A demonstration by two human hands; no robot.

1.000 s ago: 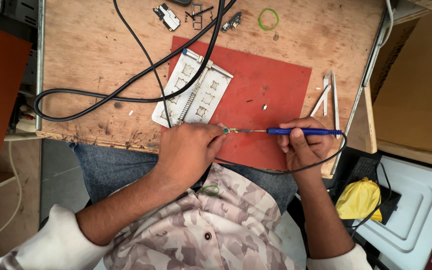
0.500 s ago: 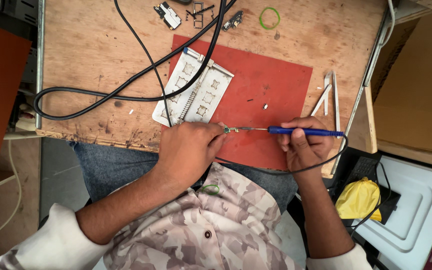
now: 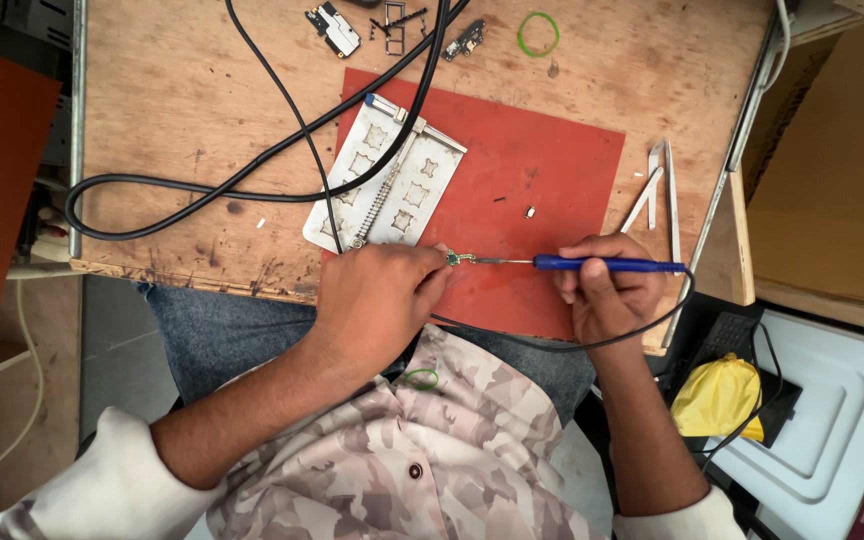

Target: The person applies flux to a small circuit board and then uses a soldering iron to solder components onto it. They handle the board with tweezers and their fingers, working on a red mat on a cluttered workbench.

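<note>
1. A tiny green part (image 3: pixel 451 259) sits pinched at the tips of the left hand (image 3: pixel 377 300), held just above the near edge of the red mat (image 3: pixel 542 180). It is too small to tell what kind of part it is.
2. The blue-handled soldering iron (image 3: pixel 607 264) lies with its long axis running left to right, its thin metal tip pointing left and touching or almost touching the green part; I cannot tell which.
3. The right hand (image 3: pixel 607 290) grips the blue handle with its fingers closed around it, to the right of the part; the left hand's fingers are closed narrow on the part itself, so the left hand is nearer.
4. The iron's black cord (image 3: pixel 572 345) loops from the handle's right end back under both hands, near the person's camouflage shirt (image 3: pixel 402 470).
5. Just beyond the left hand, on the mat's left part, lies a pale metal holder plate (image 3: pixel 392 185) with star-shaped cutouts, crossed by a thick black cable (image 3: pixel 252 185).
6. A small dark chip (image 3: pixel 530 211) rests on the mat, apart from the tip.
7. Tweezers (image 3: pixel 657 185) lie on the wooden surface (image 3: pixel 172 90) right of the mat; a green rubber band (image 3: pixel 538 33) and small circuit pieces (image 3: pixel 332 27) lie at the far edge.
8. Nothing stands between tip and part.
</note>
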